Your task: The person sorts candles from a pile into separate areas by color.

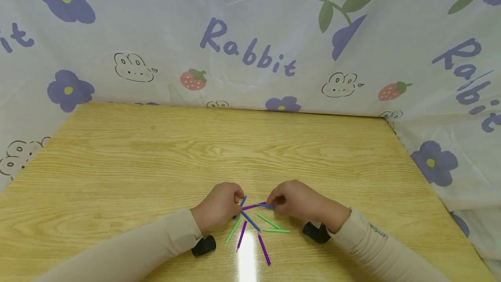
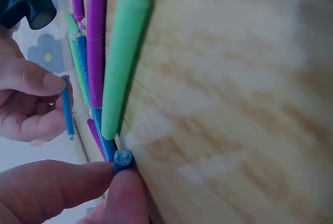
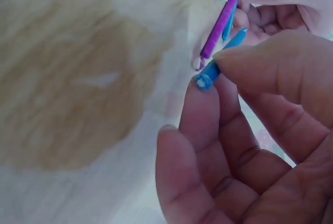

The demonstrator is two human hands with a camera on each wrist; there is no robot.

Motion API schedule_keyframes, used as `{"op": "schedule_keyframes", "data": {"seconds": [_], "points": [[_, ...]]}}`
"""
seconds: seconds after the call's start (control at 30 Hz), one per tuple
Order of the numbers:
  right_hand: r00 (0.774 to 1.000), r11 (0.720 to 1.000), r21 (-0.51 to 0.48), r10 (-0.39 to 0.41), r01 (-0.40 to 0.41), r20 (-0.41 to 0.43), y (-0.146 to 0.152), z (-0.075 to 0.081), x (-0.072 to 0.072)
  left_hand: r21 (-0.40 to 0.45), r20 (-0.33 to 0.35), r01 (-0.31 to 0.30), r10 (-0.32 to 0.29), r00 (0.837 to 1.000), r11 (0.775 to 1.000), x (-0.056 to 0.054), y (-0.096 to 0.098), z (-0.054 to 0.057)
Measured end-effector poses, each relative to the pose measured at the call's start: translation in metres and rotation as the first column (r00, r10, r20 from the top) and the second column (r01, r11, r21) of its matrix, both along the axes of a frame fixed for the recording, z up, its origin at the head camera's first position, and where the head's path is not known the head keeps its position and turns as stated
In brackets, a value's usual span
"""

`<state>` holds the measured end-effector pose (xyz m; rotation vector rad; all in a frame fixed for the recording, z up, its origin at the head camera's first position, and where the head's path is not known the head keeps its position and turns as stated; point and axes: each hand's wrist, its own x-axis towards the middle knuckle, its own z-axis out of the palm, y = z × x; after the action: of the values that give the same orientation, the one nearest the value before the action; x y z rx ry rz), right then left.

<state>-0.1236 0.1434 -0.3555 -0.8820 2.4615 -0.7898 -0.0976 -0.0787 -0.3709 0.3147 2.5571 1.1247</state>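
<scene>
Blue shows in both of your hands: your left grip (image 1: 218,206) pinches one blue stick (image 1: 245,200) between thumb and finger, down at the worktop (image 1: 156,151), and your right grip (image 1: 299,199) pinches a second blue stick (image 1: 268,206) near its blunt end. Between them lies a purple stick (image 1: 252,206), one end near your left fingertips and the other just beside the right-hand blue; whether those two touch, you cannot tell from these views.

Pinch lightly, since slim round sticks like these probably roll or twist under a hard squeeze. Steady the left blue with thumb and finger alone, so your knuckles don't nudge the middle blue stick (image 1: 251,221) or the slanting green stick (image 1: 233,231) close below. On the right, hold well back toward the blunt end, leaving the tip in sight, and lower your other fingers gently: the upper green stick (image 1: 268,220) lies near beneath them, and the lower green stick (image 1: 277,230) a little further toward you. Small turns from the fingers would be safer than a sweep of the wrist. The lowest purple stick (image 1: 264,249) lies well apart from both grips.
</scene>
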Motion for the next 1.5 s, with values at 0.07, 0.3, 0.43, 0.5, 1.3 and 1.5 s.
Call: {"op": "schedule_keyframes", "data": {"seconds": [0.07,0.3,0.43,0.5,1.3,1.5], "points": [[1.0,1.0,-0.014,0.007,-0.007,-0.014,0.002,0.0,-0.001,0.007,0.003,-0.007,0.007,1.0,1.0,0.001,0.001,0.002],[0.998,0.998,-0.038,-0.051,0.051,-0.021,0.003,0.007,-0.009,0.019,0.023,-0.039,0.038,0.999,0.999,0.006,0.002,0.011],[0.997,0.997,-0.041,-0.069,0.067,-0.041,0.002,0.012,-0.015,0.03,0.016,-0.041,0.041,0.999,0.999,0.006,0.002,0.01],[0.996,0.996,-0.043,-0.074,0.072,-0.044,0.001,0.014,-0.019,0.034,0.016,-0.043,0.043,0.999,0.998,0.006,0.002,0.01],[0.985,0.985,-0.034,-0.168,0.166,-0.049,-0.009,0.023,-0.07,0.015,0.031,-0.036,0.035,0.999,0.999,0.003,0.002,0.008],[0.981,0.981,-0.037,-0.19,0.189,-0.045,-0.014,0.021,-0.082,-0.002,0.028,-0.026,0.026,0.999,1.0,0.003,0.002,0.008]]}}
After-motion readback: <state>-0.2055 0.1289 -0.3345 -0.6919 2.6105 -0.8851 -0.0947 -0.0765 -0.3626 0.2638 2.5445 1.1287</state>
